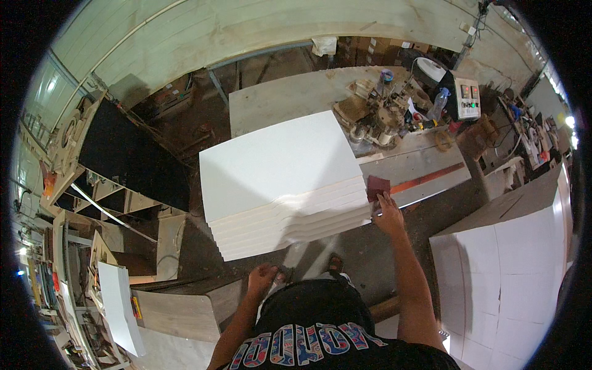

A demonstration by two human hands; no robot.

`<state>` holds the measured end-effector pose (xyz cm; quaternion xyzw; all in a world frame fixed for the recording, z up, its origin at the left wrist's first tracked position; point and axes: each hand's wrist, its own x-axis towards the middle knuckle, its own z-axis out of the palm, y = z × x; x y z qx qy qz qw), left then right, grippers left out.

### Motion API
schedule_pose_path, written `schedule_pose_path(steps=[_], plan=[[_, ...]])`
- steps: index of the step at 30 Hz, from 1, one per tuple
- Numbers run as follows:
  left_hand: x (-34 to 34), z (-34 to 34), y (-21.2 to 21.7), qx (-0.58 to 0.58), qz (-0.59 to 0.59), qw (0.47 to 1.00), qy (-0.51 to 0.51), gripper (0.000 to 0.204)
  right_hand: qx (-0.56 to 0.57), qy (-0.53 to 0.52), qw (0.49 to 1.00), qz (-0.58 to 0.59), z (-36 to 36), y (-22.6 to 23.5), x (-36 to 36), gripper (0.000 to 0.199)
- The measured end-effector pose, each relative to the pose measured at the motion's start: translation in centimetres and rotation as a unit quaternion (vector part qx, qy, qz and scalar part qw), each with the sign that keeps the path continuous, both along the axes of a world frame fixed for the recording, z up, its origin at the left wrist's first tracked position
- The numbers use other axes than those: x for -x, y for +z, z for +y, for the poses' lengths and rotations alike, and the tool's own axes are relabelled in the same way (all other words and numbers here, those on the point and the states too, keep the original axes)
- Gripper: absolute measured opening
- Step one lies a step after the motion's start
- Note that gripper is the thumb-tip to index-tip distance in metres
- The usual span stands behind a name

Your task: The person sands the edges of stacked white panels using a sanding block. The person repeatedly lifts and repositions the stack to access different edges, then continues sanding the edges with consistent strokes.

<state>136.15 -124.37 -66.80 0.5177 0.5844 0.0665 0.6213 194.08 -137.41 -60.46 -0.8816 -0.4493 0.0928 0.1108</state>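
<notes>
A stack of several white boards (280, 166) lies on the workbench in front of me, their near edges stepped like stairs with a shallow wavy cutout. Beside the right edge of the stack, my right hand (387, 216) is closed at the lower edge of a small dark red sheet (378, 187) that resembles sandpaper. Low in front of my body, my left hand (263, 277) is curled and apart from the boards, with nothing visible in it.
On the bench (265, 105), a dusty machine (382, 114) stands behind the stack, near a control box (465, 98) and a clear bottle (439, 103). A reddish strip (428, 177) lies right. Large white panels (505, 277) stand at right; a black-topped wooden frame (129, 154) is left.
</notes>
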Motion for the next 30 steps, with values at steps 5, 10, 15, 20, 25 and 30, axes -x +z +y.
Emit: schedule_pose_path(steps=[5,10,15,20,25,30], plan=[[-3.1,-0.8,3.6,-0.083,-0.002,0.996,-0.036,0.073,0.028,-0.019,0.999,-0.010,-0.7,-0.6,0.7,0.092],[-5.0,0.1,5.2,-0.056,-0.065,0.996,-0.029,0.069,0.012,-0.028,0.995,-0.098,-2.5,-1.4,1.6,0.068],[-7.0,1.6,7.4,-0.068,-0.072,0.991,-0.093,0.067,-0.072,-0.141,0.985,-0.066,-3.2,-1.1,2.0,0.041],[-9.7,1.9,11.3,-0.057,-0.125,0.987,-0.082,0.057,-0.326,-0.294,0.887,0.144,-2.7,3.5,4.5,0.029],[-12.7,3.6,17.7,-0.111,-0.140,0.974,-0.138,0.056,-0.400,-0.161,0.847,0.312,-1.2,11.3,11.5,0.027],[-15.1,5.1,24.7,-0.087,-0.252,0.962,-0.062,0.057,-0.412,-0.071,0.788,0.452,2.0,18.5,18.2,0.022]])
